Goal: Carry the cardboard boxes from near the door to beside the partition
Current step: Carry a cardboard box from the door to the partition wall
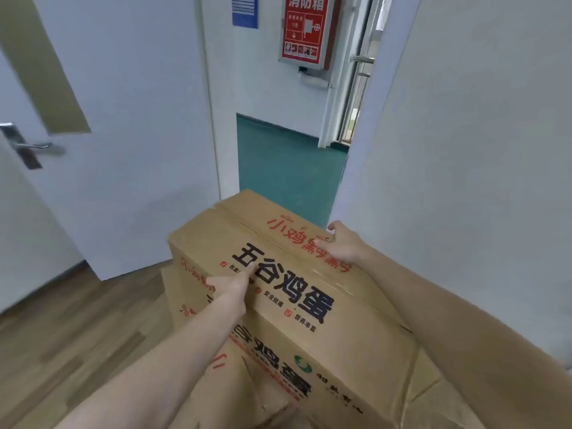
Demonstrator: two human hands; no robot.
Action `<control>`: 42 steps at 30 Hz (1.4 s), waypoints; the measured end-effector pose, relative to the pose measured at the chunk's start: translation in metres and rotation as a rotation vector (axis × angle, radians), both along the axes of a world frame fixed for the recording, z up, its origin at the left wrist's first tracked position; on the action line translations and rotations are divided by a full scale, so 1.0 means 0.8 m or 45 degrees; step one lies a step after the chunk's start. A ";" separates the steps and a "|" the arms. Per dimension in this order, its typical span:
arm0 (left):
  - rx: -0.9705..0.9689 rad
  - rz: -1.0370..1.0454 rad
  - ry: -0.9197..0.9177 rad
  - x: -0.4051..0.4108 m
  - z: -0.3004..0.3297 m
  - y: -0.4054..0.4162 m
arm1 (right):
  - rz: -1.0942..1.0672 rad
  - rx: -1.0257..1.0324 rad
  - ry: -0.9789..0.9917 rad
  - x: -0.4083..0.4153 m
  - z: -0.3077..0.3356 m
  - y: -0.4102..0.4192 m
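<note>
Head view: a wood-grain floor [71, 329] runs to a white door [130, 134] standing open on a green corridor floor [288, 168]; a red fire cabinet [305, 29] hangs beyond. The left hand [230, 284] grips the top egg carton [278, 274] at its near-left edge; the right hand [342, 243] curls over its far-right edge; it rests on a lower carton [247, 373]. Printed: "五谷鸡蛋"; the cabinet reads "消防箱".
</note>
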State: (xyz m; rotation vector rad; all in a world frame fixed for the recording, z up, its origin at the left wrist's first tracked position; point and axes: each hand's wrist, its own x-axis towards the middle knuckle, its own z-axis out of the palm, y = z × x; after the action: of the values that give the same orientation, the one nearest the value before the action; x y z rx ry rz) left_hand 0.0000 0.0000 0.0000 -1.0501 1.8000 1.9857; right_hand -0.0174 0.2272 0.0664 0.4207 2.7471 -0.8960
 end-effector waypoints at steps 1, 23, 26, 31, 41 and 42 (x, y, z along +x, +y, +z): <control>-0.044 0.083 0.020 -0.003 -0.003 0.012 | 0.046 -0.008 -0.015 -0.017 -0.008 0.010; -0.099 0.398 -0.273 0.009 -0.028 0.090 | 0.440 -0.320 -0.511 -0.169 -0.079 0.082; -0.100 0.412 -0.253 0.013 -0.024 0.084 | 0.485 -0.333 -0.616 -0.179 -0.074 0.085; -0.123 0.475 -0.220 0.016 -0.024 0.079 | 0.467 -0.350 -0.671 -0.192 -0.078 0.085; -0.126 0.431 -0.063 0.060 0.005 0.088 | 0.325 -0.558 -0.495 -0.124 -0.049 0.124; -0.122 0.406 -0.039 0.066 0.013 0.090 | 0.297 -0.581 -0.457 -0.110 -0.043 0.132</control>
State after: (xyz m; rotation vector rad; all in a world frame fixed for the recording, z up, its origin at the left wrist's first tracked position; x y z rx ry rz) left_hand 0.0524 0.0719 0.0106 -1.4695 1.8212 2.0568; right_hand -0.1057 0.3325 0.0317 0.1516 2.1320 -1.2040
